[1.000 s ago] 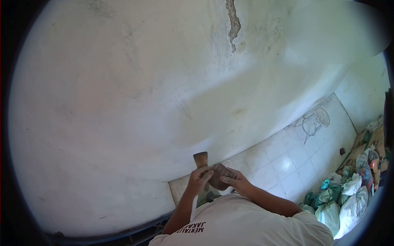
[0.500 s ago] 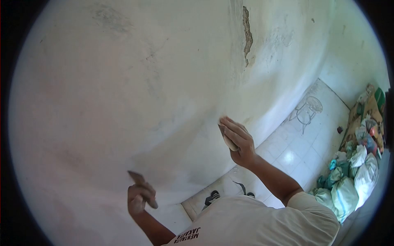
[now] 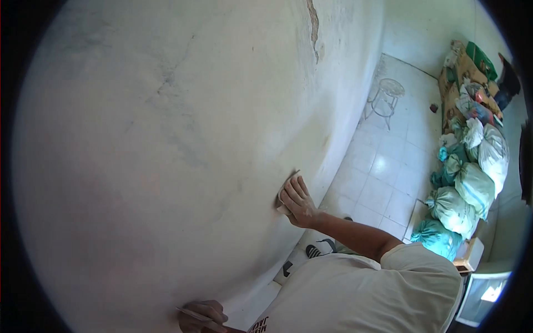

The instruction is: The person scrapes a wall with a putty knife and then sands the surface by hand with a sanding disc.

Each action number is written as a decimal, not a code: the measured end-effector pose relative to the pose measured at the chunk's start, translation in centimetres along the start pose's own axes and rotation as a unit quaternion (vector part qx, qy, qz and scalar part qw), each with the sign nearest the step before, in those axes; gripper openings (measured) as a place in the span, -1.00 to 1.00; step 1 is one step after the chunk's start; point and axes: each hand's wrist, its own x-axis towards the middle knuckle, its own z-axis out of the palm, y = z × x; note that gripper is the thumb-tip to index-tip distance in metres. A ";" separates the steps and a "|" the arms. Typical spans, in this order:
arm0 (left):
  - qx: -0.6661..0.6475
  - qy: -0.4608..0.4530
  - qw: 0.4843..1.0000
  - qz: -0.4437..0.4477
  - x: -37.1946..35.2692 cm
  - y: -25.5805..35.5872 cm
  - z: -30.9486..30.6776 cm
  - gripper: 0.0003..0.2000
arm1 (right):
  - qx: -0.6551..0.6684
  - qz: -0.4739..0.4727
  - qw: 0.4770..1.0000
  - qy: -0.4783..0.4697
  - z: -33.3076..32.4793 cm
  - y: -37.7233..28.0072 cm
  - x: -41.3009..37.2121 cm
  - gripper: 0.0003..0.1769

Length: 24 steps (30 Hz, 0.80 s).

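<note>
My right hand presses a pale sanding or scraping piece flat against the whitish wall, its fingers wrapped over it. Low at the bottom of the view, my left hand is closed around a thin flat blade, held close to the wall. Grey patches mark the wall, and a brown crack runs down its upper part. What exactly the piece under my right hand is cannot be made out.
A round stool stands on the tiled floor beyond the wall. Several tied sacks and cardboard line the far right side. A striped shoe shows beside the shirt, and a glass-fronted box sits at lower right.
The view has turned, bringing more sacks and the glass-fronted box into sight. My right hand has moved down and left in the frame; my left hand has dropped to the bottom edge.
</note>
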 end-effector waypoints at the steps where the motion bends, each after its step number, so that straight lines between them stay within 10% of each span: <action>1: 0.001 -0.040 0.998 0.057 1.3 -0.5 -0.1 -0.45 | 0.003 0.009 1.000 -0.006 0.2 0.1 -0.5 -0.32; 10: -0.012 0.013 0.998 0.059 0.3 -1.4 0.2 -0.30 | 0.019 -0.038 0.987 0.152 -3.2 -2.5 12.2 -0.31; 24: 0.005 0.029 0.997 0.071 -0.6 -2.4 -0.1 -0.25 | -0.011 -0.047 0.991 0.129 -3.3 -0.2 10.5 -0.33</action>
